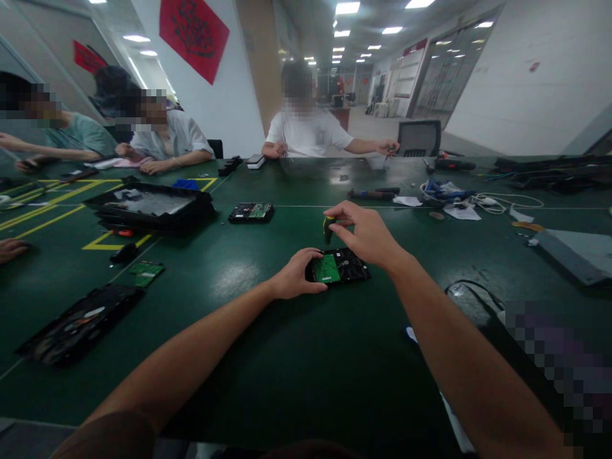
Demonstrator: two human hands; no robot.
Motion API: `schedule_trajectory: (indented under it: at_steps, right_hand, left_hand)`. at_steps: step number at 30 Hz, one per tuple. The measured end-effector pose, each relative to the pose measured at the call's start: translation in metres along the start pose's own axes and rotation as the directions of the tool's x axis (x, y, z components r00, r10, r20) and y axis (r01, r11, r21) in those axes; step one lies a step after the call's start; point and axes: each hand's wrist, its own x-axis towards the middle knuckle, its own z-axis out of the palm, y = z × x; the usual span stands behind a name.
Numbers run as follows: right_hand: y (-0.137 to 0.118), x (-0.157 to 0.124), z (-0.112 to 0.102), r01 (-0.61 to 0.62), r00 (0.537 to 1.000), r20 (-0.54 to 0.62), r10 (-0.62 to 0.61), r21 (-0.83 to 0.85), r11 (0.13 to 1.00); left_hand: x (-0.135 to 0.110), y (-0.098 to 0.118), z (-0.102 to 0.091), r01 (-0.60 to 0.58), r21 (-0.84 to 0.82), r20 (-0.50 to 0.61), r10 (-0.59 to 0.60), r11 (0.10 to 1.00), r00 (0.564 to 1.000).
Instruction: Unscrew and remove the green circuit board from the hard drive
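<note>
A black hard drive (352,265) with a green circuit board (327,269) facing up lies flat on the green table in front of me. My left hand (300,275) grips its left end, thumb along the near edge and fingers over the far one. Above the drive, my right hand (366,233) pinches a small yellow-and-black screwdriver (327,231), held upright with the tip pointing down at the board's far edge. Whether the tip touches a screw is too small to tell. Farther back on the left lies a second hard drive (251,212).
Left stand a black tray (157,207), a loose green board (146,273) and a long black part (83,322). Cables (447,190), a power screwdriver (454,164) and a grey metal case (574,255) lie right. A person in white (308,131) sits opposite; others sit left.
</note>
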Motion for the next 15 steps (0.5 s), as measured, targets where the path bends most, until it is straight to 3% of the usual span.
schedule_trajectory:
  at_steps: [15]
  right_hand:
    - [-0.0061,-0.0008,-0.0070,0.048,0.999,0.030,-0.045,-0.099,0.994]
  left_hand:
    - [0.0005,-0.0048,0.0022,-0.003,0.028,-0.013,0.004,1.000,1.000]
